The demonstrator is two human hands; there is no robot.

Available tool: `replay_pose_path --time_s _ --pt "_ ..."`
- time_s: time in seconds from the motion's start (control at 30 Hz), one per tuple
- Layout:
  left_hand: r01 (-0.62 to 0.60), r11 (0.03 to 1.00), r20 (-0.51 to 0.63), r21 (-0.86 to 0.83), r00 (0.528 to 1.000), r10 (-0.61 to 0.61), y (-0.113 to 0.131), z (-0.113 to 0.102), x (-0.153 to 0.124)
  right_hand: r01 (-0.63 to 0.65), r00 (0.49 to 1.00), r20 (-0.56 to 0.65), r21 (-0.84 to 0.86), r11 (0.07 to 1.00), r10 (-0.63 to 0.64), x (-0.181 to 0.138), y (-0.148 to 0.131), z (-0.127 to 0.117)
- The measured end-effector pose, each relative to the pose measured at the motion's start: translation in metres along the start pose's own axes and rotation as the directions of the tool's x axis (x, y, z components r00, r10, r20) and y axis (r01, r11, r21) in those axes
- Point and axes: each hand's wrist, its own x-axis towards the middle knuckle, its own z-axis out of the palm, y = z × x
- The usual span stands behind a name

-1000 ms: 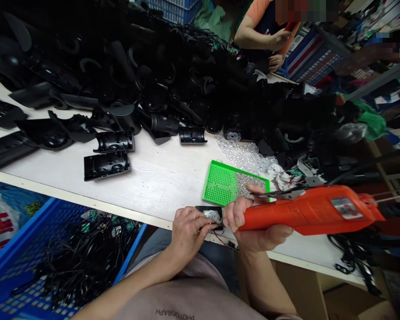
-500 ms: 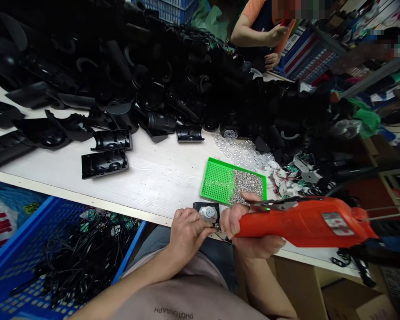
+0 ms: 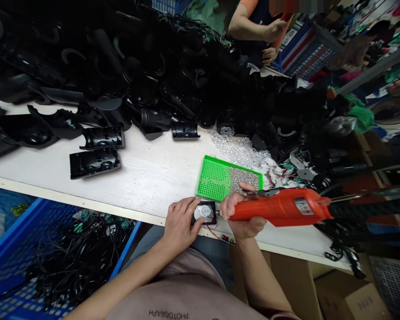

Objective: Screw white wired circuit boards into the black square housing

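Note:
My left hand (image 3: 180,220) grips a small black square part (image 3: 206,212) with a silvery round centre, holding it at the near edge of the white table (image 3: 153,173). My right hand (image 3: 242,215) is wrapped round the grip of an orange electric screwdriver (image 3: 282,208), whose tip sits at the right side of the small part. A thin red wire (image 3: 213,231) trails from the part. Just behind the hands lies a green perforated screw tray (image 3: 216,178) with several small screws on its right half.
A big heap of black plastic housings (image 3: 136,66) fills the back of the table; two black shells (image 3: 95,162) lie apart at the left. A blue crate (image 3: 53,258) of black cables stands at lower left. Another person's arms (image 3: 253,31) show at the top.
Both hands with the small part and the screwdriver have shifted slightly away from me onto the table edge. My left fingers have opened round the part, showing its silvery centre.

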Motion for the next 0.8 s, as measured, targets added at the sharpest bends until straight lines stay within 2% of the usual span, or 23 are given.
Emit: replay_pose_path --time_s 0.33,0.5,0.6,0.8 --pt "-0.009 0.998 -0.017 0.060 1.000 0.010 0.002 0.000 0.001 0.026 0.997 0.068 -0.066 0.997 -0.022 -0.008 0.008 0.005" --pt "-0.005 0.990 -0.012 0.140 1.000 0.006 0.004 0.006 0.000 0.019 0.983 0.184 -0.094 0.995 -0.002 -0.014 0.010 0.001" --pt "0.010 0.986 -0.014 0.167 1.000 -0.007 0.003 0.010 -0.001 -0.009 0.978 0.207 -0.063 0.998 0.022 -0.015 0.013 -0.003" --pt "0.019 0.984 -0.027 0.176 1.000 -0.015 0.000 0.013 -0.001 -0.151 0.965 0.206 -0.055 0.987 0.160 -0.015 0.022 -0.018"
